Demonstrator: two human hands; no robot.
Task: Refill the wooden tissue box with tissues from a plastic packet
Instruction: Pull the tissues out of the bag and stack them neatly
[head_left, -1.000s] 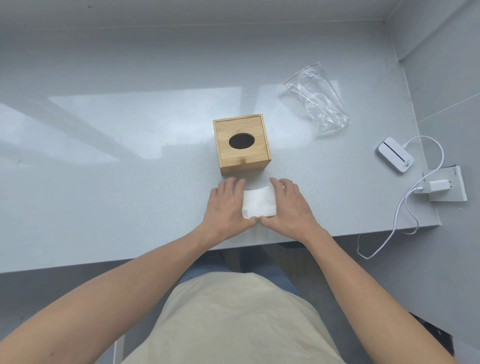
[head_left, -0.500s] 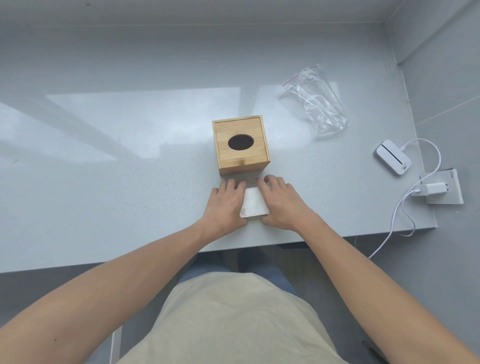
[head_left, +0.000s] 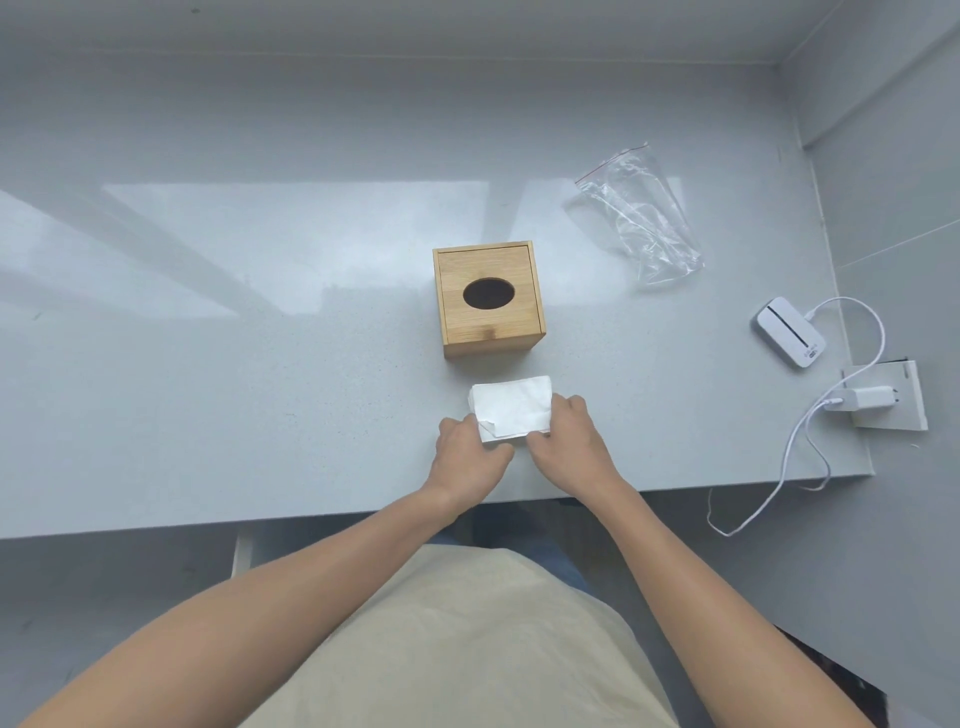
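Near the front edge of the grey surface, both hands work a folded stack of white tissues. Left hand pinches the stack's near-left corner, fingers curled in, a bit of tissue bent up at that corner. Right hand grips the stack's right side and near edge, fingers wrapped on it. Stack lies flat or nearly flat on the surface, can't tell if the near edge is lifted.

Wooden tissue box sits upright just beyond the tissues, apart from them, a small gap between. Lid on, dark oval opening in its top, nothing poking out.

Clear plastic packet with a red zip strip lies crumpled, far right of the box, well apart; looks empty, flattened.

At right edge: small white device with a dark slot line, white cable running from it to a white charger lying on a white flat block. Cable loops off the surface edge.

Bare forearms come in from below, beige garment at the bottom of the view.
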